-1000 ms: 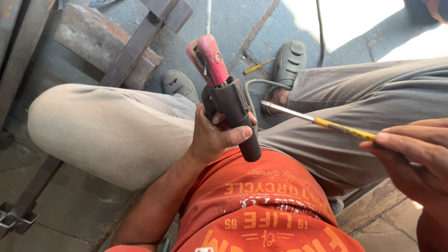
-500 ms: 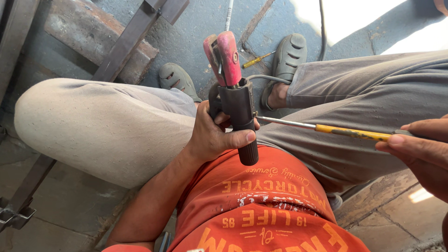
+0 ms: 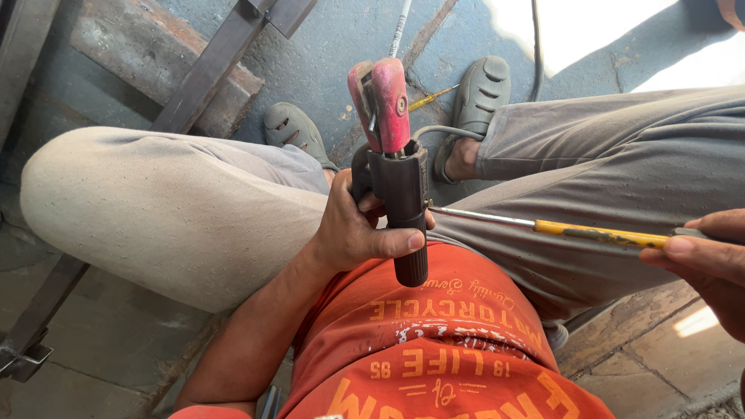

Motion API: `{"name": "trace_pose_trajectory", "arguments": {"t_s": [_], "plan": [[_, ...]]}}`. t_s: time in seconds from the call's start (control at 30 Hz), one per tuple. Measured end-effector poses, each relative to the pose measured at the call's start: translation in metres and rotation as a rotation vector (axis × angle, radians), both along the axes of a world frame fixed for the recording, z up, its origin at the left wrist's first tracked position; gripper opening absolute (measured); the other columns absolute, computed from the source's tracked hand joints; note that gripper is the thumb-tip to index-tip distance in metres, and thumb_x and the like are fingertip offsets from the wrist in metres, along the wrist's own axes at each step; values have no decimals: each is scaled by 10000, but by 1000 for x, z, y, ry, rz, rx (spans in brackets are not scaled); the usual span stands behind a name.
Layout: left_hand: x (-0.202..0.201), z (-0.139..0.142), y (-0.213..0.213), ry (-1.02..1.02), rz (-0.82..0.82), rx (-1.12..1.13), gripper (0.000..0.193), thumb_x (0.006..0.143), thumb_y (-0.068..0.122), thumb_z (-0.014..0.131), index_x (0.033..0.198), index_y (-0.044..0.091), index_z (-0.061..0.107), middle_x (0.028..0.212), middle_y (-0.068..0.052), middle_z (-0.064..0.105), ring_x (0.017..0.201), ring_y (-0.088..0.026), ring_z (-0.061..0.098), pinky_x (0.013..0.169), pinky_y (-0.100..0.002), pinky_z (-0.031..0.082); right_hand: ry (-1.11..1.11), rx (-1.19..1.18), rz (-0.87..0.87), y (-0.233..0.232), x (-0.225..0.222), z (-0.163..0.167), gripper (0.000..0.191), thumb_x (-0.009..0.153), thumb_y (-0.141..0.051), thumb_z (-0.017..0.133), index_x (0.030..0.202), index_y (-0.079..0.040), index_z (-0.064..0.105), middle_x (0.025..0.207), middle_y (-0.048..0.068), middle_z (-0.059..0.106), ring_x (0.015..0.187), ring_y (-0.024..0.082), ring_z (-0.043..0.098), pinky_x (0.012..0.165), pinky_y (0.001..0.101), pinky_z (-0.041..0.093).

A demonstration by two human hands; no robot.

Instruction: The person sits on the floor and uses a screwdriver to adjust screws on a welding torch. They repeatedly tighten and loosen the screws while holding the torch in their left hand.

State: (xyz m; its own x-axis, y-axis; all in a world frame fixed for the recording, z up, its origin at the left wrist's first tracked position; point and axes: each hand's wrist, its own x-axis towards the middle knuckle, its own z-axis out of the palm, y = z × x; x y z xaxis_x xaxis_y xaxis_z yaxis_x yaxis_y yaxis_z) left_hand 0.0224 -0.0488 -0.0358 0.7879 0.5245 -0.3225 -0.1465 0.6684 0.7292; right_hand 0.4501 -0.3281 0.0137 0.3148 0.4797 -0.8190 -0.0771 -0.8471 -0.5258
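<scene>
Firmly gripped: electrode holder over the lap

Left hand wrapped tight around dark handle of welding electrode holder, red clamp upright, above grey trousers. Right hand pinches yellow-handled screwdriver between fingertips; shaft tip at the holder's body. Sandalled feet on concrete.

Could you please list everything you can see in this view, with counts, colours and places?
electrode holder: one, dark body with red jaws, gripped upright at centre.
screwdriver: one, yellow handle, tip at the holder's side.
second screwdriver: one, yellow, on the floor.
cable: one, dark, on the floor, top right.
steel bars: dark, rusty, upper left.
sandals: two, grey-green, on the feet.
left hand: around the holder.
right hand: fingers on the screwdriver handle.
</scene>
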Motion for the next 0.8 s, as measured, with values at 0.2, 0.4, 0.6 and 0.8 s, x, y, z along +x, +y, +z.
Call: {"name": "trace_pose_trajectory", "arguments": {"t_s": [0.2, 0.4, 0.6, 0.8], "plan": [[0, -4, -1, -21, -7, -4, 473, 802, 165, 888, 1146, 1, 609, 977, -100, 735, 933, -174, 749, 887, -351, 651, -72, -385, -214, 42, -18, 20, 398, 953, -161, 677, 1121, 191, 599, 956, 332, 691, 1043, 350, 731, 1003, 452, 490], [-2, -2, -1, 5, -28, 4, 472, 795, 167, 894, 1134, -8, 615, 966, -83, 721, 926, -170, 757, 872, -347, 659, -119, -418, -213, 44, -26, 29, 384, 960, -153, 691, 1070, 206, 609, 926, 346, 677, 1020, 363, 738, 976, 445, 505], [-3, 2, 2, -2, -58, 25, 525, 769, 164, 896, 1179, -15, 621, 962, -80, 737, 903, -153, 755, 870, -336, 659, -112, -315, -139, 0, -2, 12, 431, 977, -168, 700, 1098, 211, 535, 961, 377, 634, 989, 422, 744, 951, 465, 524], [-3, 5, 1, -23, -64, 7, 481, 793, 156, 891, 1162, -16, 635, 971, -89, 743, 909, -147, 742, 874, -326, 646, -167, -334, -143, -19, 11, 6, 498, 973, -180, 691, 1221, 192, 474, 1034, 383, 614, 1025, 416, 725, 957, 469, 518]]}}
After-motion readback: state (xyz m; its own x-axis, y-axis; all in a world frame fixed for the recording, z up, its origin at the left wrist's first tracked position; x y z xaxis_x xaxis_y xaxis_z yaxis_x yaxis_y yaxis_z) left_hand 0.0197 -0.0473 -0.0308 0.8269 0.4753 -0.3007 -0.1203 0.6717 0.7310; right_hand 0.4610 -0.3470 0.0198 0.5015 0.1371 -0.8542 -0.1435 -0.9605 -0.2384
